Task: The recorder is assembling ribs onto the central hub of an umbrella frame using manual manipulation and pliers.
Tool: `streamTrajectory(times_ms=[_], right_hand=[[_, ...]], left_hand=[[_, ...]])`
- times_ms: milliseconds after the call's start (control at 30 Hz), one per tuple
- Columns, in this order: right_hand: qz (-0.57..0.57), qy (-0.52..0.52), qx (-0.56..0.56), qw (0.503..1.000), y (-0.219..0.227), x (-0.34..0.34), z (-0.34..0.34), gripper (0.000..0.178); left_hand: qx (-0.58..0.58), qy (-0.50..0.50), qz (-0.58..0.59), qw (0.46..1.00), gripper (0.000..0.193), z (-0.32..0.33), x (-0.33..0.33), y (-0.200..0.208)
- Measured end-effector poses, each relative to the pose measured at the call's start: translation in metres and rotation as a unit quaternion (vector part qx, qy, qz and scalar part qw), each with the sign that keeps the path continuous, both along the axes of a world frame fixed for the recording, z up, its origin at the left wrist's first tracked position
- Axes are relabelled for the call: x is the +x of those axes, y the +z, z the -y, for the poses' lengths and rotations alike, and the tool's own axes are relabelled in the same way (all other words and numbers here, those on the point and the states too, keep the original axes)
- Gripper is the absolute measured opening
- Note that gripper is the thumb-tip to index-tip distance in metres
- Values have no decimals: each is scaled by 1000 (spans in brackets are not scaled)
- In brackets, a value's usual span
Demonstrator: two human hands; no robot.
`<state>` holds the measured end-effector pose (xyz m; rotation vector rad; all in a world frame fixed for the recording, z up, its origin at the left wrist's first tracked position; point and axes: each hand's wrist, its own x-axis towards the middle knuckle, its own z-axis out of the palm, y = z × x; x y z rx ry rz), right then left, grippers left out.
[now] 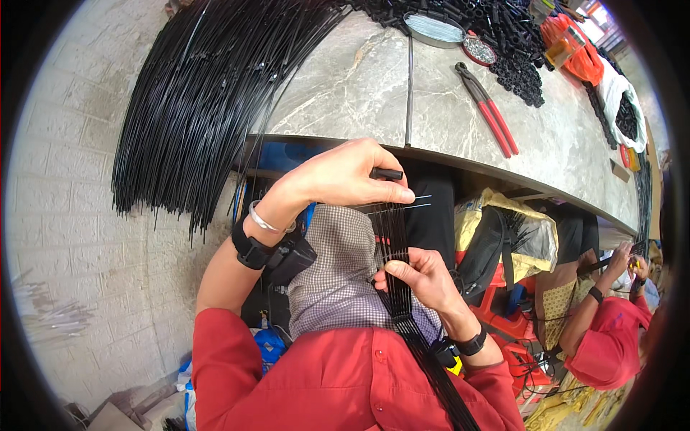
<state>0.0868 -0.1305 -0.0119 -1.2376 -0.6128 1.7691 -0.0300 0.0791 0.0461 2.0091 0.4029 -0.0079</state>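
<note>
A bundle of thin black ribs [394,237], like those of an umbrella frame, runs from under my left hand down across my lap to the lower right. My right hand [422,280] is closed around its middle, thumb on top. Above it, my left hand [348,172] is bent over the top end of the ribs, fingers curled and thumb stretched along them. A short black tube [388,174] sticks out from its curled fingers. Beside the left thumb tip, two thin shiny wires [422,201] poke out to the right. The left fingertips are mostly hidden.
A big sheaf of black rods [194,108] hangs over the table's left edge. On the marble-patterned table [345,86] lie red-handled pliers [489,111], a tin of wires [434,30], a small red dish [479,50] and heaped black parts [517,79]. A co-worker [611,323] sits at right.
</note>
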Motion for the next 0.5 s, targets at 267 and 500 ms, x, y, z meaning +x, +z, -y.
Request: streamTrajectory(times_ms=[267,500], right_hand=[[3,2,0,1000,-1,0,1,18],[-1,-5,7,1000,-1,1,2,17]], left_hand=[[19,19,24,999,32,8,7,-3],[37,3,8,999,30,8,12,-2]])
